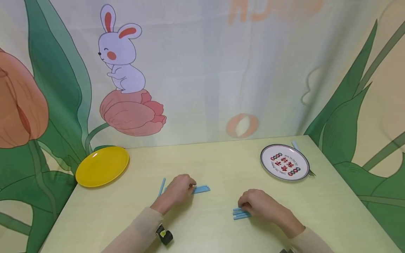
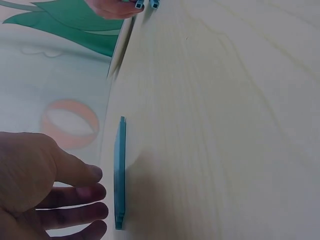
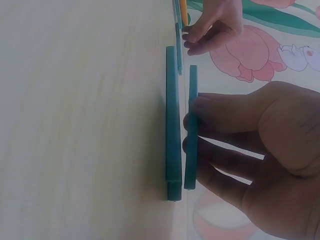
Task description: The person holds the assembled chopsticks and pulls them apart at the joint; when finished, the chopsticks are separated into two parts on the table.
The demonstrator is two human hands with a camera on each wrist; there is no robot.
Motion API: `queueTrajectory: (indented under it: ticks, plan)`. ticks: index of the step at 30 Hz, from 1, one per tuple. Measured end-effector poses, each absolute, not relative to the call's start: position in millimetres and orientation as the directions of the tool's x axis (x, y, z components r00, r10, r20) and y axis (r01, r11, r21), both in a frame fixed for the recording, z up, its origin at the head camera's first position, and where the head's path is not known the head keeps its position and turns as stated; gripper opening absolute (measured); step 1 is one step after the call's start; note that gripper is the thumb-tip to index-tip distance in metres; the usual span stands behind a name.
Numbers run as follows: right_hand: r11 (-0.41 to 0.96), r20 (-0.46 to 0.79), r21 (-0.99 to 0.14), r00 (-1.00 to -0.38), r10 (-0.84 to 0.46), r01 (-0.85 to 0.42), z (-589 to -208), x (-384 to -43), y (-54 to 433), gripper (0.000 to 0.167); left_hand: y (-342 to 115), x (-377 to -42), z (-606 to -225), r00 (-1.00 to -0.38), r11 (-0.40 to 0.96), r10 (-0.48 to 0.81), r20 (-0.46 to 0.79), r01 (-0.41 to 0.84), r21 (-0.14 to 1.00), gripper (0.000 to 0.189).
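My left hand (image 1: 181,188) hovers over a bunch of thin blue sticks (image 1: 201,189) lying side by side on the table. In the left wrist view the fingers and thumb of the left hand (image 2: 45,200) are apart beside those sticks (image 2: 120,175), with nothing between them. A single blue stick (image 1: 161,186) lies at an angle left of that hand. My right hand (image 1: 261,203) is over a second group of blue sticks (image 1: 241,213). Its thumb and fingers pinch one blue stick (image 3: 193,150), raised beside the other sticks (image 3: 172,115) in the right wrist view.
A yellow plate (image 1: 102,167) sits at the table's back left. At the back right is a white plate (image 1: 278,170) with red lettering, overlapping a fork (image 1: 312,173) whose pale handle shows behind it. A printed curtain (image 1: 196,70) with a rabbit and tulips hangs behind the table.
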State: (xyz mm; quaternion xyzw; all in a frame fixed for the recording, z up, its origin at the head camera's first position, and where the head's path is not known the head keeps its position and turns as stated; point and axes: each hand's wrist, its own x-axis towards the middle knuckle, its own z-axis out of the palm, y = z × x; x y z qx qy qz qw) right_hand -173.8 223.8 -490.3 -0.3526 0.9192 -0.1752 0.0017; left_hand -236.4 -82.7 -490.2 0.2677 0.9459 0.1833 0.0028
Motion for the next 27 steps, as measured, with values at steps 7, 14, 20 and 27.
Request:
queueTrajectory:
  ticks: [7,14,20,27]
  plan:
    - [0.691,0.101,-0.336,-0.754,-0.649,-0.64,-490.8,-173.6,225.2,0.01,-93.6,-225.9,-488.9,-0.87,0.802,0.474,0.133,0.489,0.344,0.015]
    - [0.683,0.123,-0.33,-0.747,-0.653,-0.651,-489.3,-173.8,227.9,0.013,-101.6,-211.8,-483.2,-0.878,0.808,0.441,0.186,0.479,0.343,0.016]
    - [0.67,0.141,-0.318,-0.733,-0.666,-0.67,-489.5,-174.2,227.5,0.013,-110.3,-200.2,-483.0,-0.892,0.829,0.398,0.212,0.449,0.334,0.014]
    - [0.675,0.124,-0.333,-0.74,-0.661,-0.658,-489.2,-174.4,226.7,0.012,-120.1,-186.8,-481.0,-0.915,0.84,0.357,0.188,0.402,0.365,0.015]
